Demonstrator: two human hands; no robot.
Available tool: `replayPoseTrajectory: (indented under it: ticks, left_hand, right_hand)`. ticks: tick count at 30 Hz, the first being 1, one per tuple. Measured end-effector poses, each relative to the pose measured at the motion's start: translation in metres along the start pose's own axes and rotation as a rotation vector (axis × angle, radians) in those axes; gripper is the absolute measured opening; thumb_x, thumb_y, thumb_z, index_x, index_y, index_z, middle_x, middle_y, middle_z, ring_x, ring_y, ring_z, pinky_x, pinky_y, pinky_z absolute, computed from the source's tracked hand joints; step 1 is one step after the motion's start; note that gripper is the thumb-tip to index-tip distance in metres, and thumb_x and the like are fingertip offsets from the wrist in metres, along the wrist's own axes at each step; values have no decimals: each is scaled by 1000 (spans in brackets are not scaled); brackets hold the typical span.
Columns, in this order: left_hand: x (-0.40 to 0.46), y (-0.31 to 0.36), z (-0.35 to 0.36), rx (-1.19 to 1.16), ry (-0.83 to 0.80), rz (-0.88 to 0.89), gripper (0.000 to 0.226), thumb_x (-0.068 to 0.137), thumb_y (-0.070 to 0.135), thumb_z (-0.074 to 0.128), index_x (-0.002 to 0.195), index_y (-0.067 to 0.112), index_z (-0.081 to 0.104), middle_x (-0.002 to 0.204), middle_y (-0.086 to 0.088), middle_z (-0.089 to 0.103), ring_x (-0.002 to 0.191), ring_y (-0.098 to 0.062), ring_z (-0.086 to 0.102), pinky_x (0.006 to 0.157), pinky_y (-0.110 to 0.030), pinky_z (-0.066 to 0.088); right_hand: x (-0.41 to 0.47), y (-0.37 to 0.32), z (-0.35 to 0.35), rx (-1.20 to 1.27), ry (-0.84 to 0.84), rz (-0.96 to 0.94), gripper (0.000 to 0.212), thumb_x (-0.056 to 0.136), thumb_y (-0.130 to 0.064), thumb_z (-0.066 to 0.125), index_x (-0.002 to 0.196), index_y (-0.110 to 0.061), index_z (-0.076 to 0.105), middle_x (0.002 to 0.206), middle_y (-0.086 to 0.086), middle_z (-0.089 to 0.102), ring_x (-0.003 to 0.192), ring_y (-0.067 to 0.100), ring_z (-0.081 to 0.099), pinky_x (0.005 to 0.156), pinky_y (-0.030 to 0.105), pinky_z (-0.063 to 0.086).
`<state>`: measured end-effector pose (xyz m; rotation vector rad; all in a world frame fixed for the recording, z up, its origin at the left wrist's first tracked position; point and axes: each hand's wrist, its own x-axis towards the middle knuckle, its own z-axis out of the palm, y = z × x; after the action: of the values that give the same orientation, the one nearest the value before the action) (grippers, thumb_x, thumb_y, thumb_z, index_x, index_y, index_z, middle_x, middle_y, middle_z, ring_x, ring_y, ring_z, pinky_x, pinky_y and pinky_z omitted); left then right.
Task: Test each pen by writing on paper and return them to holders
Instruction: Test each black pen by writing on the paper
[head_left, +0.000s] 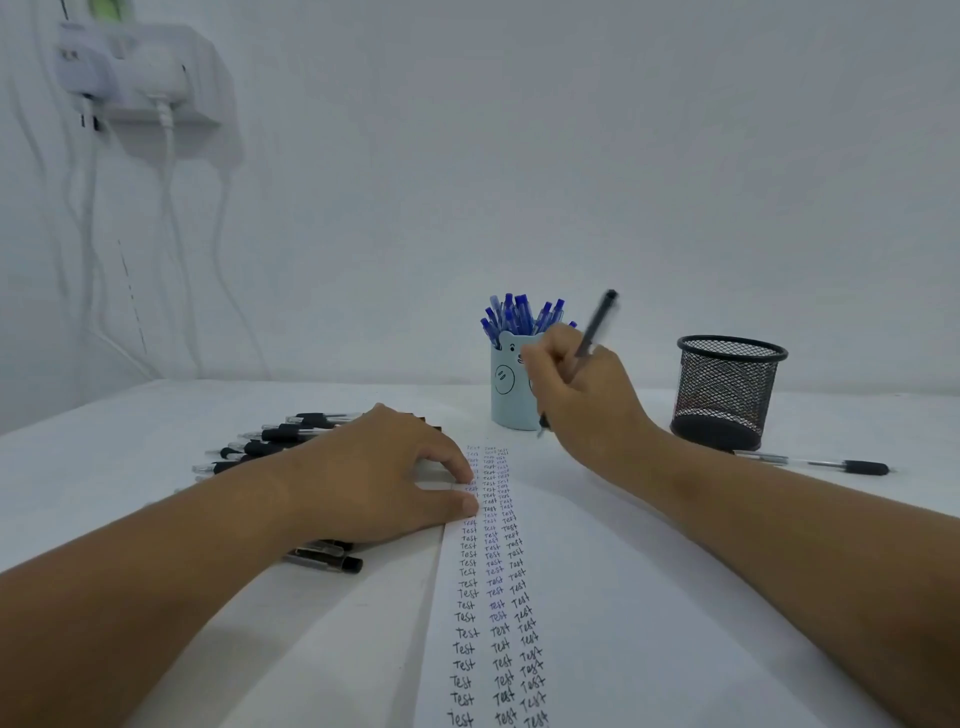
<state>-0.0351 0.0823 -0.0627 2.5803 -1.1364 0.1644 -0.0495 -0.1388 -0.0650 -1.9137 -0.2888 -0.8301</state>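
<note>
While your right hand (582, 395) pinches the slim black plastic pen (597, 325), its long axis tilts up and away, tip just above the white paper sheet (597, 597). Your round black wire-mesh holder (727, 392) stands just right of that hand. Your left hand (384, 478) presses flat, fingers relaxed, on the paper's edge beside loose black pens (280, 436).

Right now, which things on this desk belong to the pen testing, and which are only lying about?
Part of the job:
- black pen gripped in the right hand
- paper, steadied by the left hand
- pile of black pens
- blue pens in the light blue holder
- black mesh holder
- single pen beside it

Just lying about:
- wall socket with white cables
</note>
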Motion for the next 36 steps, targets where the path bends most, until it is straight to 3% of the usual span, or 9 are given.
replayPoseTrajectory:
  ticks: [4, 9, 13, 16, 20, 24, 27, 34, 36]
  left_hand:
    - [-2, 0, 0, 3, 5, 9, 37, 83, 65, 64, 112, 43, 71, 119, 31, 63, 118, 11, 50, 91, 0, 22]
    - [-2, -1, -1, 2, -6, 10, 38, 83, 67, 61, 112, 44, 70, 120, 33, 62, 119, 12, 48, 92, -5, 19]
    - [-2, -2, 0, -5, 4, 12, 36, 84, 66, 63, 111, 43, 70, 118, 32, 63, 117, 12, 50, 86, 5, 18]
    - [-2, -3, 0, -12, 2, 7, 37, 84, 65, 63, 112, 43, 70, 119, 33, 62, 119, 12, 49, 86, 5, 16]
    - [-1, -3, 1, -8, 2, 5, 38, 83, 66, 62, 112, 43, 70, 120, 32, 62, 121, 10, 48, 95, -5, 17]
    - [-1, -4, 2, 16, 8, 5, 38, 84, 66, 62, 114, 43, 69, 121, 32, 62, 123, 9, 47, 98, -10, 17]
    - [0, -5, 2, 20, 13, 1, 38, 85, 65, 63, 114, 42, 69, 122, 31, 62, 124, 9, 47, 97, -6, 14]
    - [-1, -5, 2, 52, 16, -17, 38, 83, 69, 61, 112, 46, 68, 122, 31, 61, 126, 4, 46, 110, -22, 22]
    - [0, -2, 1, 70, 34, -4, 37, 84, 68, 60, 111, 44, 68, 120, 30, 62, 123, 4, 48, 119, -27, 15]
  right_hand:
    - [-6, -6, -2, -267, -108, -159, 32, 92, -56, 56, 108, -32, 42, 50, -2, 56, 44, 10, 52, 55, 27, 42]
    - [1, -13, -11, -495, -79, -238, 41, 102, -54, 34, 125, -22, 47, 72, -14, 56, 61, 14, 55, 57, 32, 37]
    - [-1, -8, -12, -595, -199, -180, 38, 104, -48, 28, 124, -19, 44, 88, 0, 66, 77, 28, 60, 71, 40, 48]
    - [-1, -1, -13, -602, -245, -125, 35, 106, -46, 27, 115, -17, 44, 73, -2, 56, 64, 19, 52, 61, 38, 37]
    - [-1, 3, -11, -587, -268, -91, 20, 108, -37, 35, 98, -21, 42, 69, -8, 46, 60, 11, 42, 55, 33, 31]
    - [-4, 3, -10, -546, -306, -109, 30, 104, -47, 41, 79, -31, 35, 73, -6, 53, 64, 11, 46, 56, 29, 32]
    - [-7, 1, -10, -500, -319, -140, 34, 106, -47, 30, 77, -30, 35, 70, -6, 50, 62, 10, 43, 56, 29, 31]
    - [-7, 3, -10, -545, -331, -164, 34, 108, -43, 30, 76, -30, 34, 66, -7, 45, 60, 10, 42, 55, 30, 31]
    - [-7, 2, -10, -565, -351, -173, 32, 107, -45, 29, 82, -27, 36, 67, -5, 47, 61, 13, 43, 55, 32, 33]
